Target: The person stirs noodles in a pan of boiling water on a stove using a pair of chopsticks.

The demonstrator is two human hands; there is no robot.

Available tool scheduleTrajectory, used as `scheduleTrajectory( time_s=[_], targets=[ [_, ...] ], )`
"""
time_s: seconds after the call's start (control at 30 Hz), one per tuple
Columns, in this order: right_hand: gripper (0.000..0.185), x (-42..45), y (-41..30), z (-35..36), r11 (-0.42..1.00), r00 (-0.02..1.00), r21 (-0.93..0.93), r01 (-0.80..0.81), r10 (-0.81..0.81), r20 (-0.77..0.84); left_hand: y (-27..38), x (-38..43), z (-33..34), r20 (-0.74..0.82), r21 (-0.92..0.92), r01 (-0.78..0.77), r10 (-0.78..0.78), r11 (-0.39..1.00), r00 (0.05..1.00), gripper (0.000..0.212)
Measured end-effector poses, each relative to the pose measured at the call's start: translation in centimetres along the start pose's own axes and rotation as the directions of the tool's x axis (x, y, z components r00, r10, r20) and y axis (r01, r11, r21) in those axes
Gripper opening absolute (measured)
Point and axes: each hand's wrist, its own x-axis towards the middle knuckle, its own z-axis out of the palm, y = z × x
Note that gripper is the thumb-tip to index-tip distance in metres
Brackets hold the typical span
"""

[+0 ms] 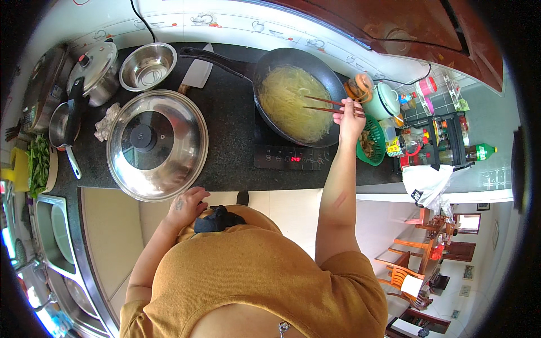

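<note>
My right hand (350, 120) grips a pair of wooden chopsticks (323, 104), their tips apart over pale shredded food in liquid (291, 101). This food fills a dark wok (296, 57), which sits on a black induction cooker (270, 158) with a lit red display. My left hand (189, 205) rests near the counter's front edge with fingers loosely bent and nothing visible in it. Just beyond it lies a steel and glass wok lid (190, 122) with a black knob. Between the lid and the wok's handle is a cleaver (198, 72).
A steel bowl (148, 66), pressure cooker (99, 84) and small saucepan (58, 124) stand left, with leafy greens (39, 162) above the sink (53, 234). Right of the wok are a green basket (372, 141) holding food, an enamel pot (384, 101) and a bottle rack (444, 139).
</note>
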Motion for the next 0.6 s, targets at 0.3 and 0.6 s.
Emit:
scheduleTrajectory(
  time_s=[0.3,0.6],
  targets=[
    [0.025,-3.2,2.1,4.9,0.992,0.986,-0.032,0.125,-0.120,0.117,0.3,-0.1,-1.2,0.060,-0.032,0.016,-0.014,0.999,0.998,0.029],
    [0.029,3.7,0.2,-0.7,0.998,0.986,-0.025,0.057,-0.060,-0.157,-0.7,-2.7,-1.3,-0.010,-0.107,0.051,-0.052,0.993,0.999,0.023]
  ],
)
